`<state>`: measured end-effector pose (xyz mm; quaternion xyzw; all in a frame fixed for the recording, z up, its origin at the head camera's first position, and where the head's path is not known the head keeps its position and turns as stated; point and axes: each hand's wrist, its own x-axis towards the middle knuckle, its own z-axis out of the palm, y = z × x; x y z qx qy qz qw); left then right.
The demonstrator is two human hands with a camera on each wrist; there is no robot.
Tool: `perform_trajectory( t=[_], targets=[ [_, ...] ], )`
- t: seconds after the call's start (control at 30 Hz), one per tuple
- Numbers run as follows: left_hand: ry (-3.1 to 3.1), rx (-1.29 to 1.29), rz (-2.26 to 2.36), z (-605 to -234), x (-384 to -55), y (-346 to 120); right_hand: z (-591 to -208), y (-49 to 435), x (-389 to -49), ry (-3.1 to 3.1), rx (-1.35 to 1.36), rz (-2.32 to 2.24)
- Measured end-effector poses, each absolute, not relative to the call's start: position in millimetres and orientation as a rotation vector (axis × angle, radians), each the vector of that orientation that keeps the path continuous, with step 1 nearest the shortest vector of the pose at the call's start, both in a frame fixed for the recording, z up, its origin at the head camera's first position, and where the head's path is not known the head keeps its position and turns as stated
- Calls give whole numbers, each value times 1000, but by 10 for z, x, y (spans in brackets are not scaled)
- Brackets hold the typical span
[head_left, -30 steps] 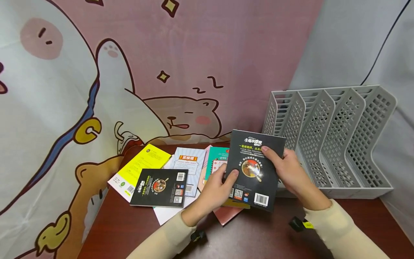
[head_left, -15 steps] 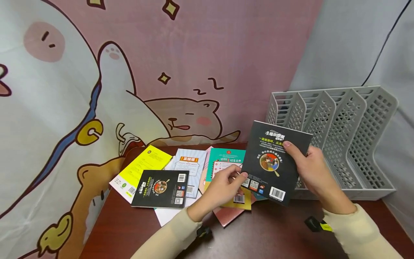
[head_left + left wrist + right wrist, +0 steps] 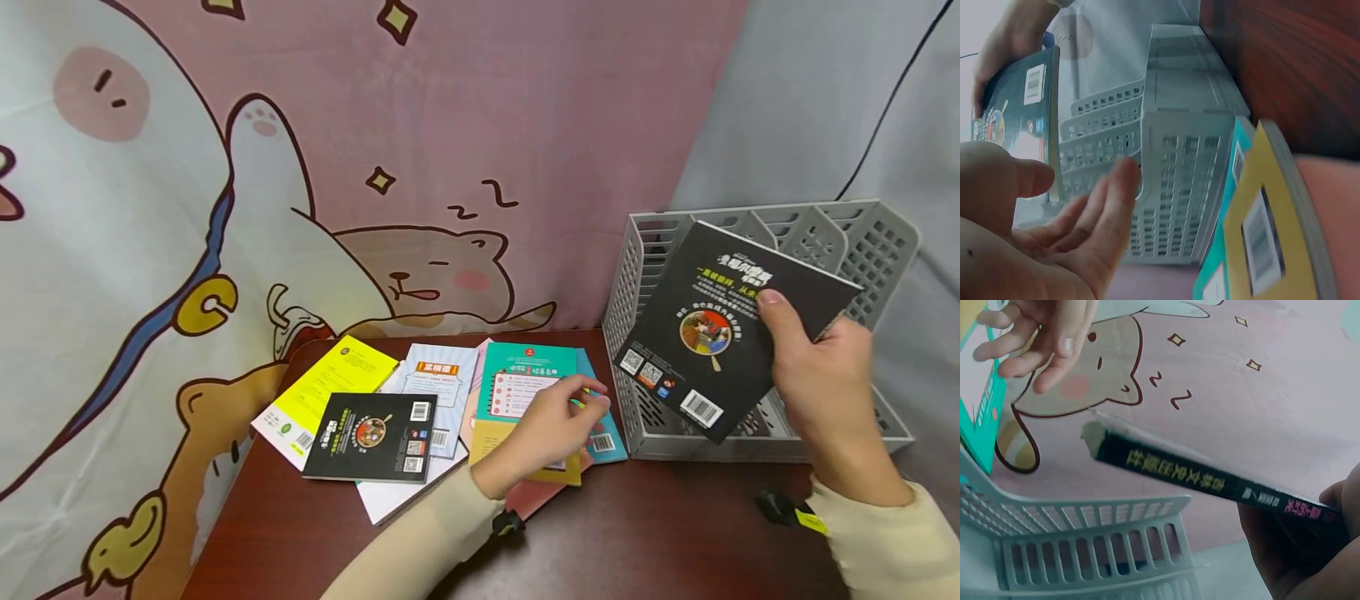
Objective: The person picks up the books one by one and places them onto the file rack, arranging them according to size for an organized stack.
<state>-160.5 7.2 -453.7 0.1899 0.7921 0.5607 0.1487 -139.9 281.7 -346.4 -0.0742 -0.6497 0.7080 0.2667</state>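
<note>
Though aslant — book (image 3: 716, 337) in right hand (image 3: 828, 383)

There are two hands (image 3: 551, 425) (image 3: 821, 375) and two black books (image 3: 731, 333) (image 3: 371, 437); at least six other books (image 3: 337, 383) (image 3: 452, 400) (image 3: 397, 497) (image 3: 528, 367) (image 3: 606, 429) (image 3: 536, 493) lie on one desk (image 3: 675, 533); one grey rack (image 3: 757, 450) stands towards its right edge; one cable (image 3: 892, 93) hangs behind.

Head view: the fingers of the right hand (image 3: 828, 392) are largely concealed behind the held black book (image 3: 738, 325), whose finest print is illegible. That book obscures the middle of the grey rack (image 3: 660, 447) at three o'clock. The left hand (image 3: 551, 429) masks part of the green cover (image 3: 551, 360). The pink book (image 3: 537, 495), near six o'clock, is mostly covered. The right sleeve (image 3: 873, 537) is cut off at four o'clock. Left wrist view: left fingertips blurred. Right wrist view: right hand cropped at four o'clock.
</note>
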Motion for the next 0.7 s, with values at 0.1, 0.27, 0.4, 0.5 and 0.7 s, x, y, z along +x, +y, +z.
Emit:
perform_trajectory(
  t=[0.1,0.27,0.4,0.5,0.7],
  targets=[
    [2317,549,1536,-4557,-1607,192,-3414,2822,-1386,-1788,-305,1812],
    [2357,596,1432,-4600,-1606,380,-3347,2779,-1372,-1900,-362,1567],
    [2370,586,1400,-4637,-1592,492,-3351,2737,-1403,-1970,-369,1320],
    [2392,568,1368,-4660,-1578,557,-3413,2726,-1471,-1996,-364,1189],
    [2451,606,1341,-4727,-1583,637,-3635,2737,-1694,-2044,-280,1013]
  ],
)
